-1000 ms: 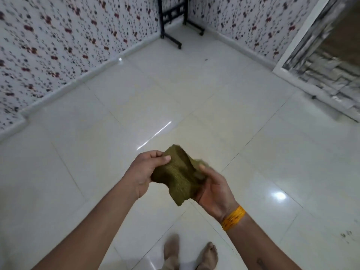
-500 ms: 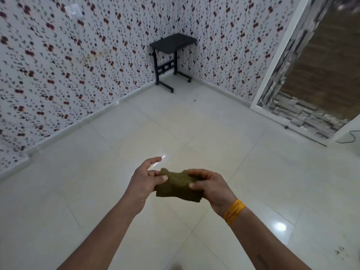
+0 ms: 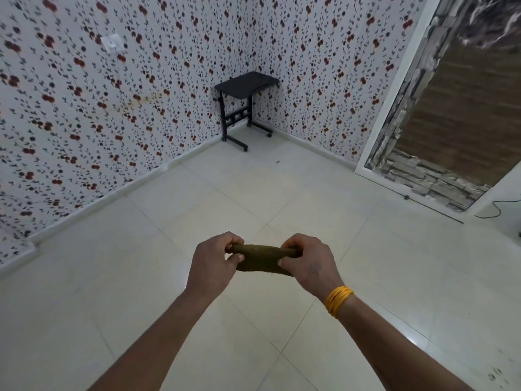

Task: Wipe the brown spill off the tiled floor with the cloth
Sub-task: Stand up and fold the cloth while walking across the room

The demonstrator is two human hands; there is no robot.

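An olive-green cloth (image 3: 260,259) is folded into a short band and held out in front of me above the white tiled floor (image 3: 282,193). My left hand (image 3: 214,262) grips its left end and my right hand (image 3: 308,262) grips its right end, both with fingers curled over the fold. A yellow thread band circles my right wrist. A few dark specks (image 3: 494,373) mark the floor at the lower right edge; no clear brown spill shows elsewhere.
A small black side table (image 3: 245,86) on a wheeled frame stands in the far corner between two flower-papered walls. A white-framed doorway (image 3: 400,88) with stone-pattern panels is at the right. A thin cable (image 3: 496,207) lies on the floor by it.
The view has tilted up, bringing the corner table and walls into sight. The cloth went from hanging loose to being folded flat and stretched between both hands.
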